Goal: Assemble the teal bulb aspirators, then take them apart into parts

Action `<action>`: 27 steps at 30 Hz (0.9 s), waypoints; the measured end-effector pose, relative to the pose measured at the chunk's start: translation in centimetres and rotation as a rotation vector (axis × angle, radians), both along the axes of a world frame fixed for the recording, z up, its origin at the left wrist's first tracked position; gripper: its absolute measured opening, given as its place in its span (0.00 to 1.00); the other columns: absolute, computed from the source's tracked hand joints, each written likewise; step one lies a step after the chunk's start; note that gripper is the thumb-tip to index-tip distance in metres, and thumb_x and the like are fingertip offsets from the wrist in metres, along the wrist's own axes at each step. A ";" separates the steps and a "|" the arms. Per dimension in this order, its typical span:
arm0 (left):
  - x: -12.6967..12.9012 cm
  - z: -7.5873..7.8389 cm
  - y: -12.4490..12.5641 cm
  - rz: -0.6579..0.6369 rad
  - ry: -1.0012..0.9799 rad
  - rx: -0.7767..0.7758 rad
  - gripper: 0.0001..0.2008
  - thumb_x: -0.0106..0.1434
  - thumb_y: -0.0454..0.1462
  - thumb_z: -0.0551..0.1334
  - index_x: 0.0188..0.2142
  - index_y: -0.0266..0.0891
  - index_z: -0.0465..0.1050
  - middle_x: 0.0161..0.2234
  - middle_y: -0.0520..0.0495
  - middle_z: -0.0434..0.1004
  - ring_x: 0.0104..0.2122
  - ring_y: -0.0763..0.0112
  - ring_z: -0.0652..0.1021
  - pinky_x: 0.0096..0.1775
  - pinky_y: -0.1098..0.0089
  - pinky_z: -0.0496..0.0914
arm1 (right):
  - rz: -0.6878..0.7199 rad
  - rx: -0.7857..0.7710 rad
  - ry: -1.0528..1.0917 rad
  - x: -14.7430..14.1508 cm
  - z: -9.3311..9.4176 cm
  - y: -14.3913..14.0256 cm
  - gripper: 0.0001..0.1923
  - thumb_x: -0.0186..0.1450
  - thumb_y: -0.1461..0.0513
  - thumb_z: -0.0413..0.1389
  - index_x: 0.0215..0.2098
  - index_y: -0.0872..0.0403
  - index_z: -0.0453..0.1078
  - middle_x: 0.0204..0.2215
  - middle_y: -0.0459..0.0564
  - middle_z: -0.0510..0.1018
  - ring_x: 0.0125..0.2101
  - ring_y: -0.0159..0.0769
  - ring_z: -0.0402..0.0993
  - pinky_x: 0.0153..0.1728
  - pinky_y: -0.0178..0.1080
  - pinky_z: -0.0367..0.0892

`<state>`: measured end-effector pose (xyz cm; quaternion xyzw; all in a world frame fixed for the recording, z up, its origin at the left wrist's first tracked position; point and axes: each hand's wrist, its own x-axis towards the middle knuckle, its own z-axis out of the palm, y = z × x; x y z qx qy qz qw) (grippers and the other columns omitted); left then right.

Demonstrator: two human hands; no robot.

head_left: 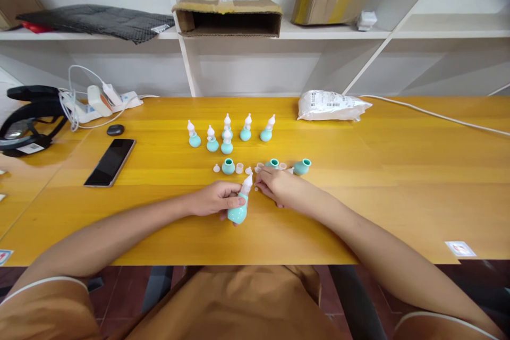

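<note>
My left hand (220, 199) is wrapped round a nasal aspirator (238, 213), a teal squeeze bulb with a clear collar and a pale pointed tip, tilted up to the right. Just right of that tip, my right hand (281, 185) is low over the table with its fingers pinched. A tiny pale piece (256, 189) shows at its fingertips; whether they grip it I cannot tell. Beyond the hands lie open teal bulbs (228, 167), clear cups (239, 168) and pale tips (216, 168), some partly hidden by my right hand. Another open bulb (302, 166) leans at the row's right end.
Several assembled aspirators (227, 142) stand farther back. At left are a phone (110, 163), a mouse (115, 129), a power strip (90, 111) with cables and a black headset (32, 117). A plastic-wrapped package (332, 106) lies at the back right, below shelves holding cardboard boxes (229, 13).
</note>
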<state>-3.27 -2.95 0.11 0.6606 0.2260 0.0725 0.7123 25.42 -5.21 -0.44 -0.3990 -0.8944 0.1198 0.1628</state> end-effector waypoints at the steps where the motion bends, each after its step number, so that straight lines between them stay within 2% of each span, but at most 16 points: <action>1: 0.0 0.0 0.0 -0.003 0.003 0.003 0.34 0.69 0.68 0.67 0.42 0.38 0.72 0.30 0.50 0.81 0.24 0.75 0.75 0.25 0.75 0.69 | -0.003 0.008 0.008 0.1 -0.2 0.0 0.04 0.78 0.65 0.60 0.44 0.54 0.76 0.44 0.58 0.82 0.40 0.44 0.82 0.43 0.44 0.74; 4: 0.0 0.1 0.0 -0.007 0.011 0.011 0.34 0.70 0.68 0.66 0.42 0.38 0.72 0.30 0.50 0.80 0.24 0.75 0.75 0.25 0.75 0.70 | -0.015 0.053 -0.044 0.2 -0.6 0.1 0.02 0.77 0.66 0.60 0.45 0.54 0.76 0.45 0.59 0.83 0.38 0.43 0.82 0.40 0.43 0.74; 7: 0.0 0.1 0.1 -0.011 0.010 0.008 0.34 0.70 0.68 0.66 0.42 0.38 0.72 0.30 0.50 0.79 0.25 0.74 0.76 0.26 0.75 0.70 | -0.038 0.079 -0.111 0.1 -0.7 0.3 0.06 0.76 0.70 0.58 0.42 0.55 0.75 0.44 0.59 0.83 0.36 0.42 0.81 0.37 0.42 0.72; 13: 0.0 0.1 0.0 -0.017 0.013 0.017 0.33 0.70 0.67 0.66 0.42 0.38 0.72 0.31 0.51 0.78 0.26 0.75 0.75 0.26 0.75 0.70 | -0.047 0.094 -0.152 -0.4 0.4 0.1 0.09 0.79 0.69 0.56 0.40 0.55 0.75 0.41 0.58 0.83 0.35 0.43 0.80 0.37 0.42 0.71; 17: 0.0 0.4 -0.1 -0.011 0.030 0.016 0.33 0.71 0.67 0.66 0.43 0.38 0.73 0.33 0.50 0.79 0.27 0.75 0.76 0.27 0.74 0.70 | -0.053 0.139 -0.130 -0.1 1.8 -0.3 0.10 0.82 0.66 0.52 0.48 0.56 0.76 0.44 0.59 0.85 0.37 0.45 0.82 0.38 0.44 0.72; 21: 0.0 0.5 -0.1 -0.007 0.024 0.012 0.32 0.71 0.66 0.67 0.44 0.38 0.74 0.33 0.49 0.80 0.28 0.74 0.77 0.28 0.74 0.70 | -0.087 0.230 -0.015 0.3 3.0 -0.9 0.11 0.83 0.64 0.51 0.56 0.54 0.75 0.48 0.57 0.86 0.35 0.41 0.83 0.35 0.42 0.72; 24: -0.1 0.4 0.0 -0.014 0.011 0.022 0.31 0.72 0.65 0.66 0.45 0.38 0.74 0.34 0.49 0.80 0.27 0.74 0.76 0.28 0.75 0.70 | -0.011 0.284 0.086 0.0 3.5 -1.4 0.12 0.84 0.61 0.52 0.59 0.50 0.76 0.50 0.55 0.86 0.37 0.39 0.83 0.32 0.39 0.71; 27: -0.1 0.4 0.0 -0.027 0.000 0.027 0.32 0.73 0.65 0.65 0.46 0.38 0.74 0.34 0.49 0.80 0.27 0.74 0.76 0.28 0.74 0.70 | 0.062 0.272 0.117 -0.4 3.8 -1.7 0.12 0.83 0.58 0.54 0.60 0.48 0.77 0.52 0.54 0.85 0.41 0.39 0.84 0.32 0.38 0.72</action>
